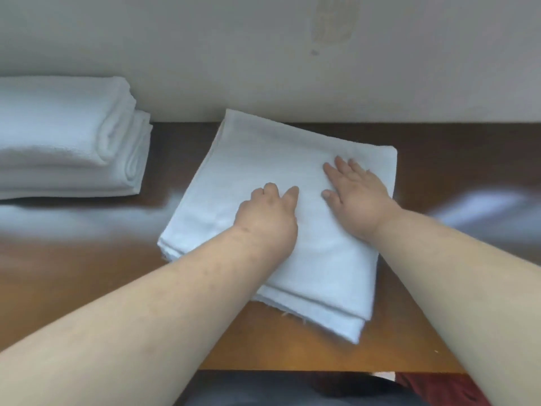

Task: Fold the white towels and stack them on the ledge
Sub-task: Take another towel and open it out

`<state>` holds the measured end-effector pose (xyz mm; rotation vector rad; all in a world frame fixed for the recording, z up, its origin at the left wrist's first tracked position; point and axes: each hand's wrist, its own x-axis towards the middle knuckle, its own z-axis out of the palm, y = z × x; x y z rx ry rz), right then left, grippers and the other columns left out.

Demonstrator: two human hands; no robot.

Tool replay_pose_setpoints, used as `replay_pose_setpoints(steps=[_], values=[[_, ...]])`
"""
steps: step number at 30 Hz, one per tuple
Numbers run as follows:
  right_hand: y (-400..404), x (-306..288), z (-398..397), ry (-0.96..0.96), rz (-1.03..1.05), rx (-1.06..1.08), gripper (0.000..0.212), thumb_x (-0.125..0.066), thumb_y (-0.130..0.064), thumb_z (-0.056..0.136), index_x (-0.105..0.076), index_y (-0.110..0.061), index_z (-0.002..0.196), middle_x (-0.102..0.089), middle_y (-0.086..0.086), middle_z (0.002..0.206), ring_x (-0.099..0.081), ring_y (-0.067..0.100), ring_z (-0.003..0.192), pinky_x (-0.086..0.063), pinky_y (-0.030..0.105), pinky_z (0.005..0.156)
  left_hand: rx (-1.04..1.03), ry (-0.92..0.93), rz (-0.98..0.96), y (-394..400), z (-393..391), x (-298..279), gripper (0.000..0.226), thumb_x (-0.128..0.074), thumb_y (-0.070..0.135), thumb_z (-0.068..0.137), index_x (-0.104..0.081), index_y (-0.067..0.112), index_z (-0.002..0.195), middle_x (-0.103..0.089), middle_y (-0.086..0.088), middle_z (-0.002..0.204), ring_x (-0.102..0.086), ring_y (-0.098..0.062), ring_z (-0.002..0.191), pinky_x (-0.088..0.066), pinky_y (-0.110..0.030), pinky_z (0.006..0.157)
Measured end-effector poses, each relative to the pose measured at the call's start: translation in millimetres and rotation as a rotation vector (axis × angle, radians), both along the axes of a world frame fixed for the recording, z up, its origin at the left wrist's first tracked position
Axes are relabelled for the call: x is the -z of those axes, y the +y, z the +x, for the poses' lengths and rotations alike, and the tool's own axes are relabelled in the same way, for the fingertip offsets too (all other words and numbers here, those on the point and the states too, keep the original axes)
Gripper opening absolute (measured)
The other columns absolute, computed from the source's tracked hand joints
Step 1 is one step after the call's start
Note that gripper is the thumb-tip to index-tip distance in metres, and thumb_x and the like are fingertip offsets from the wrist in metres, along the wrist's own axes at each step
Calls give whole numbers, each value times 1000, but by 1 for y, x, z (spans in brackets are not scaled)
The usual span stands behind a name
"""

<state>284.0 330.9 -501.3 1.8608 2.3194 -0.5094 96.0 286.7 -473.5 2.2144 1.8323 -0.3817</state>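
Head view looks down on a folded white towel [263, 159] lying flat on the brown bench [87, 273], its far corner touching the pale wall [234, 54]. Several layers show at its near edge, where the lower layers stick out a little past the top one.

Both hands lie on top of this towel, just beside each other. The left hand [268, 218] presses down near the towel's middle with its fingers bent under at the knuckles and the thumb stretched toward the right hand; whether this grip pinches any cloth cannot be told, since the fingertips are hidden. The right hand [355, 194] lies palm down, its grip apart: fingers straight and spread, pointing toward the towel's far right corner, thumb toward the left hand. Both bare forearms reach in from the near edge of the view, crossing the bench's front edge.

Well to the left of the left hand, apart from the flat towel, a stack of folded towels [64, 142] sits on the bench against the wall, rolled folds facing the hands. Above the right hand, a faint stain [333, 24] marks the wall.
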Motion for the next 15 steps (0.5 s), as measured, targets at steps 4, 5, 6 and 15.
replay_pose_setpoints(steps=[4, 5, 6, 15], values=[[-46, -14, 25, -97, 9, 138, 61, -24, -46, 101, -13, -24, 157, -11, 5, 164, -17, 27, 146, -26, 43, 112, -4, 76, -120, 0, 39, -15, 64, -28, 50, 97, -8, 26, 154, -33, -12, 140, -38, -32, 122, -33, -44, 100], [-58, -19, 31, -126, 4, 140, 60, -24, -44, 101, -14, -22, 156, -16, 7, 162, -24, 29, 140, -29, 42, 109, 0, 90, -143, -2, 48, -18, 67, -27, 55, 95, -10, 27, 154, -32, -12, 142, -38, -33, 124, -31, -45, 102], [-68, -26, 37, -163, -5, 128, 60, -25, -42, 101, -16, -19, 156, -22, 9, 158, -29, 31, 133, -31, 41, 106, 10, 108, -163, -5, 58, -19, 70, -27, 59, 94, -10, 27, 154, -30, -12, 145, -36, -34, 128, -28, -47, 104], [-125, -43, 56, -11, -142, 252, 42, -44, -46, 94, -46, -14, 121, -38, 6, 121, -50, 26, 92, -42, 33, 75, 195, -51, -185, -12, 69, -13, 73, -38, 24, 93, 1, 33, 154, 12, 2, 163, 14, -22, 149, -1, -50, 120]])
